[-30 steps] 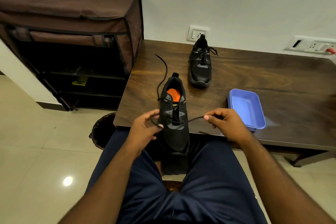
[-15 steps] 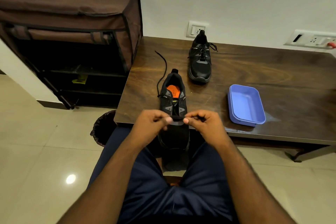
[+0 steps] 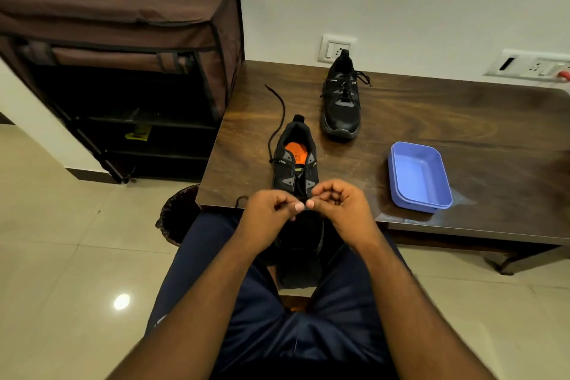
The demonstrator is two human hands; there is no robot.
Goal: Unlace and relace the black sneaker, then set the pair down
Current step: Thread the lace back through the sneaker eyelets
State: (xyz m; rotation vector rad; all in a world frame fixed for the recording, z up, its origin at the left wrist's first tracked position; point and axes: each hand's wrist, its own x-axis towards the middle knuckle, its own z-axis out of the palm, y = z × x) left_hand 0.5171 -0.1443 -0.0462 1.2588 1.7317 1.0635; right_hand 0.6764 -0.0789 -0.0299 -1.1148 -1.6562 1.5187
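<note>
A: Where is the black sneaker [image 3: 295,163]?

B: At the near edge of the bench [image 3: 462,139], toe toward the person and hanging over their lap, heel pointing to twelve o'clock. The orange insole [image 3: 295,153] shows through the open collar.

A: And the lace [image 3: 276,120]?

B: One loose black end leaves the upper eyelets on the shoe's left side and snakes away toward eleven o'clock across the wood. A short loop also sticks out at about nine o'clock from the left hand.

A: What are the hands doing?

B: Both meet over the lower eyelets. The left hand [image 3: 271,210] has its fingers curled, thumb and forefinger pinched together; the right hand [image 3: 337,205] mirrors it, fingers curled, pinching at the tips. The two pinches almost touch. The lace between them is too thin to make out, though the loop suggests the left hand holds it; for the right hand I cannot tell what is in the pinch.

A: The other shoe?

B: The second sneaker [image 3: 341,102] stands at one o'clock from the first, well apart, fully laced with a bow, heel toward the wall.

A: Anything else?

B: A blue tray [image 3: 398,182] sits at three o'clock, near the bench's front edge. A brown fabric shoe rack [image 3: 123,25] stands at ten o'clock on the floor, just beside the bench, and a dark bin [image 3: 175,216] sits at the bench's near corner.
</note>
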